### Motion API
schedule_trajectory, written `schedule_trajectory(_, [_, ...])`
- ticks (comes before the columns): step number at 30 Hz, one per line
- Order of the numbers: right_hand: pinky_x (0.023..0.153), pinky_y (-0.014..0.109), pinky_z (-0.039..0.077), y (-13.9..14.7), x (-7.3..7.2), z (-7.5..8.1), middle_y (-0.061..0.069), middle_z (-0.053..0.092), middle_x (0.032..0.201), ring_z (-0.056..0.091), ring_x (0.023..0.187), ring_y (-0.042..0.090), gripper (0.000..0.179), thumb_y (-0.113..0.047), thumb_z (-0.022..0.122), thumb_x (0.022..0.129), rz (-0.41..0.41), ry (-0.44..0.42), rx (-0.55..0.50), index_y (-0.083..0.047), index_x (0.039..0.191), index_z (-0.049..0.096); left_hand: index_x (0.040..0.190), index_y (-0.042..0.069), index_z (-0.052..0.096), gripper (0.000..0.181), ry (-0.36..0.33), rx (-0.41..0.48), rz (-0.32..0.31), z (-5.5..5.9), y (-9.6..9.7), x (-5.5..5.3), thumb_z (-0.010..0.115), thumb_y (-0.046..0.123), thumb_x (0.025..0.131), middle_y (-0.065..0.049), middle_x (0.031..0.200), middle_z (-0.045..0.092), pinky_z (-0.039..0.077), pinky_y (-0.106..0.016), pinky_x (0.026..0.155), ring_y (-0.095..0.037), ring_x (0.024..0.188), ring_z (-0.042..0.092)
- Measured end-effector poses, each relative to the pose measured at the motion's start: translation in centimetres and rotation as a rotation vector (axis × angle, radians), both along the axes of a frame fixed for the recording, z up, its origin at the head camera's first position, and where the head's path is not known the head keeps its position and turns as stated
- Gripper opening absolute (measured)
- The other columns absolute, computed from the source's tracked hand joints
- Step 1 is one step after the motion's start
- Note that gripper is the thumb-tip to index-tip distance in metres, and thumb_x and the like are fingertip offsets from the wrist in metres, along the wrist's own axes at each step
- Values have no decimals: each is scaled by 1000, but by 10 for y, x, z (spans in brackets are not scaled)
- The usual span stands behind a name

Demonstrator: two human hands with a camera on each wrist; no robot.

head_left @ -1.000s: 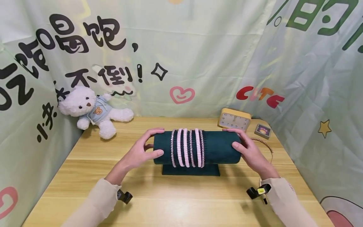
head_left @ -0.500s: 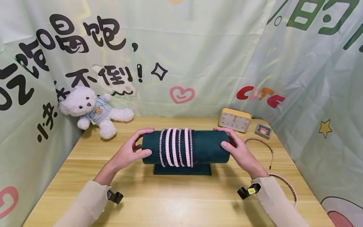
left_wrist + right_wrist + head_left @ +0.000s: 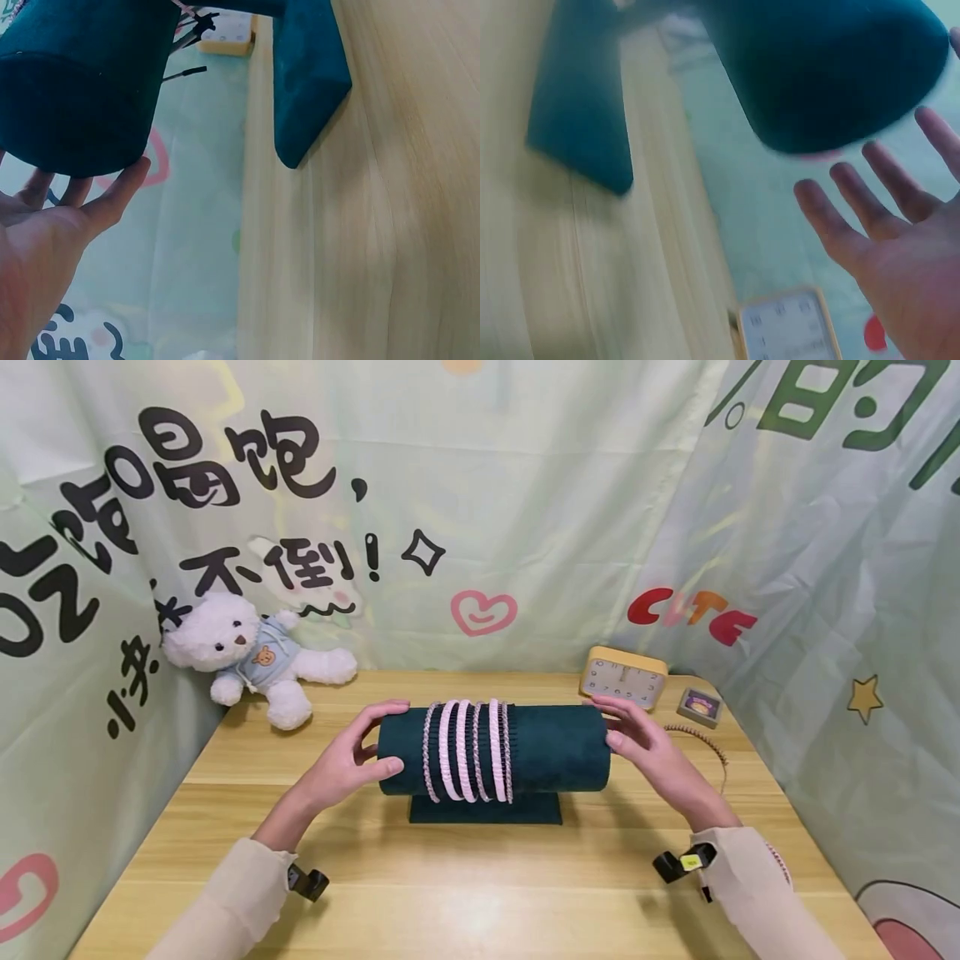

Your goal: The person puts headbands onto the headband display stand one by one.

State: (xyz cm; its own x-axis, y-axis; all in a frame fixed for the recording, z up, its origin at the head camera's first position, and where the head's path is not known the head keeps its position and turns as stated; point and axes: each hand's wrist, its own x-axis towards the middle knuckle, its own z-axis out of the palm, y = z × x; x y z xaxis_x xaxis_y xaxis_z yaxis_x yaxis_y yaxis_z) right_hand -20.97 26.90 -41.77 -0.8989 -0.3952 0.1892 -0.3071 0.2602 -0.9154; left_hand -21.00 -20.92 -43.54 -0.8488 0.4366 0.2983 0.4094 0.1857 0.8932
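Note:
A dark green headband stand [image 3: 562, 747], a padded roll on a flat base, stands mid-table in the head view. Several pink and beaded headbands [image 3: 447, 752] circle its left half. My left hand [image 3: 341, 768] holds the roll's left end, thumb at the front and index finger along the top. In the left wrist view its fingertips [image 3: 124, 184] touch the end's rim. At the other end, my right hand [image 3: 656, 760] is spread beside the roll. The right wrist view has its fingers [image 3: 821, 210] straight, with a gap between most of them and the roll.
A yellow clock [image 3: 624, 677] and a small grey box [image 3: 701, 706] sit at the back right. One thin headband [image 3: 701, 737] lies behind my right forearm; another [image 3: 780, 864] is mostly hidden by the sleeve. A white teddy bear [image 3: 262, 656] leans in the back left corner.
The stand slid left between both hands, then stopped. My right hand has since come off its end, moving slightly right. The left hand still holds the other end.

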Motion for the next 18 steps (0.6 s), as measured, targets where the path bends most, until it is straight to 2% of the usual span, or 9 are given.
schedule_trajectory(3, [107,20,55,20,3,3,2,52,162,57,142,7,47,-14,48,117,-23,-4,-1,-10,163,42,161,22,45,68,0,7,-7,-1,1,0,75,9,101,-6,172,39,48,-63,113,-21,148,42])
schedule_trajectory(6, [104,22,58,42,6,5,-2,61,153,64,135,7,44,-7,49,116,-37,24,-6,-2,159,45,161,21,45,68,-4,22,-13,-1,1,0,75,10,101,-7,172,39,46,-67,113,-24,149,41])
schedule_trajectory(8, [102,22,59,56,8,6,-3,65,148,67,130,6,43,-1,49,114,-38,42,-27,4,156,46,161,21,45,67,-5,28,-13,-1,0,0,75,10,101,-7,172,38,44,-70,113,-28,150,40])
schedule_trajectory(13, [101,22,60,89,16,4,-3,70,143,70,127,5,40,6,49,112,-40,36,-60,7,152,51,161,21,45,67,-8,23,-14,-2,0,0,75,12,102,-8,172,38,42,-72,115,-36,152,37])
schedule_trajectory(18, [98,19,59,116,25,-1,-8,71,142,71,123,1,36,0,52,113,-110,7,80,6,149,55,161,21,45,67,-16,22,-18,-3,1,0,75,13,102,-8,172,38,42,-72,115,-41,151,36])
